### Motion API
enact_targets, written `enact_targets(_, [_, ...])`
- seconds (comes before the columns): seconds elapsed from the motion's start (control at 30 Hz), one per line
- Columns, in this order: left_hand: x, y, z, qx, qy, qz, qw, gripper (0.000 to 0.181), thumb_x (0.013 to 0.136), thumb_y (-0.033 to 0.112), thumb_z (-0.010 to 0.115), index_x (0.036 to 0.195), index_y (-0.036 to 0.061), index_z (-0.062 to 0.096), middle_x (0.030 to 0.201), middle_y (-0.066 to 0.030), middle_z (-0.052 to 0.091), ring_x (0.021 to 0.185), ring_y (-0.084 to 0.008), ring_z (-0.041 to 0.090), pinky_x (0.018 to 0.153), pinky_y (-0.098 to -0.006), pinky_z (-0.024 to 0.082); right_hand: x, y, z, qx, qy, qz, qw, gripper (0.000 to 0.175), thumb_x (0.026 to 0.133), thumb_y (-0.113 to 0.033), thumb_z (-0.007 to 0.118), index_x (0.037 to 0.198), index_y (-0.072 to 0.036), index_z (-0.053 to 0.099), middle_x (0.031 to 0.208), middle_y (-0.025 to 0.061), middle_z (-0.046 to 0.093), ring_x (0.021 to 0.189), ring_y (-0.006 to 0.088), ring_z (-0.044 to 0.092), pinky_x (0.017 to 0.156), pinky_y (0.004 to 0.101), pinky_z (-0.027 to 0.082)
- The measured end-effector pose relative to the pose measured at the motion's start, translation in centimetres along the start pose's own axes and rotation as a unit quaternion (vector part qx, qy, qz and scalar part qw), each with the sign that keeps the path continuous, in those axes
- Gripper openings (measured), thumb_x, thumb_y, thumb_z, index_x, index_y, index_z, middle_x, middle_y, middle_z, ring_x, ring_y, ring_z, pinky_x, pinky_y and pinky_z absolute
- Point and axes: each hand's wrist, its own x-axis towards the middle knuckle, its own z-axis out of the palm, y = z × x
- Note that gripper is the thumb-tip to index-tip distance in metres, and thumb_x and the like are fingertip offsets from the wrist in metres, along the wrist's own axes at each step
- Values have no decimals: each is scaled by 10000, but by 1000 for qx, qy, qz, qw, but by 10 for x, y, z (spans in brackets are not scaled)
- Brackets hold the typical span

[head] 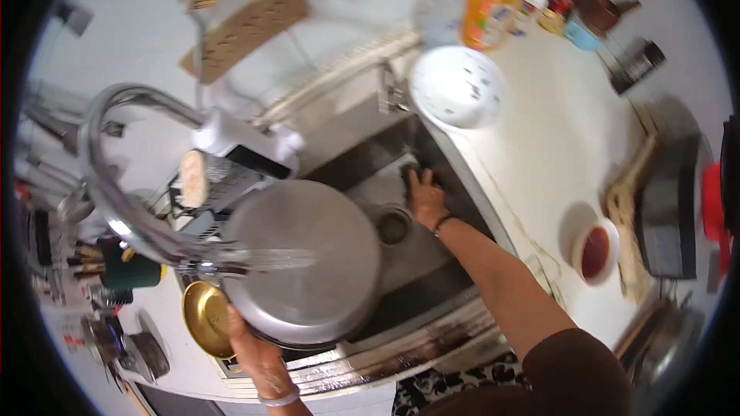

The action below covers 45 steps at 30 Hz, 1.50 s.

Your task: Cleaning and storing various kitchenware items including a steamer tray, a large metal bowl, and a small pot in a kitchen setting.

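Note:
My left hand [257,352] grips the lower left rim of a large round metal pot [303,260], whose flat bottom faces up. A chrome gooseneck faucet [95,173] arches over it, and water runs from its spout onto the pot. Down in the stainless steel sink [376,185], my right hand [428,199] presses a dark scouring pad [411,176] against the basin, just beyond the drain [393,226]. The pad is partly covered by my fingers. A gold-coloured metal bowl [205,318] lies close to my left hand.
A white bowl [457,88] stands at the sink's far right corner, before an orange soap bottle [490,6] and a bottle with a blue cap [445,11]. A cup of red liquid [595,252] is on the right counter. A yellow sponge [193,179] rests behind the pot.

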Motion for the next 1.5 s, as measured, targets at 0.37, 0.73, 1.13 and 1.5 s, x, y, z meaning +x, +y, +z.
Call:
enact_targets(0.37, [31,-33,0,-67,-67,-52,994,277,914,174,482,1117,-15,478,1038,-93,571,914,-192,573,830,-321,464,-73,-23,-131,425,137,-88,890,308,738,-31,561,1045,-13,560,995,199,576,933,347,566,805,385,453])
enact_targets(0.73, [25,-58,20,-63,-102,-134,984,193,908,162,500,1018,13,552,954,-70,600,841,-163,578,774,-301,490,-87,-136,-178,145,152,-346,915,104,759,-79,558,857,-53,533,818,181,484,756,379,532,649,452,441])
enact_targets(1.13, [7,-52,33,33,-131,57,989,207,896,171,532,1005,2,580,828,3,594,740,-69,514,672,-205,416,-144,-146,-193,151,152,-408,887,94,774,-111,537,811,-29,512,986,199,474,750,362,552,629,434,484])
enact_targets(1.5, [-59,-54,43,316,-171,211,909,268,886,174,548,1073,-17,560,687,-7,549,653,-59,451,587,-223,406,-3,-123,-154,105,-53,-305,945,192,747,-151,439,712,-31,585,779,185,604,790,367,577,712,472,456])
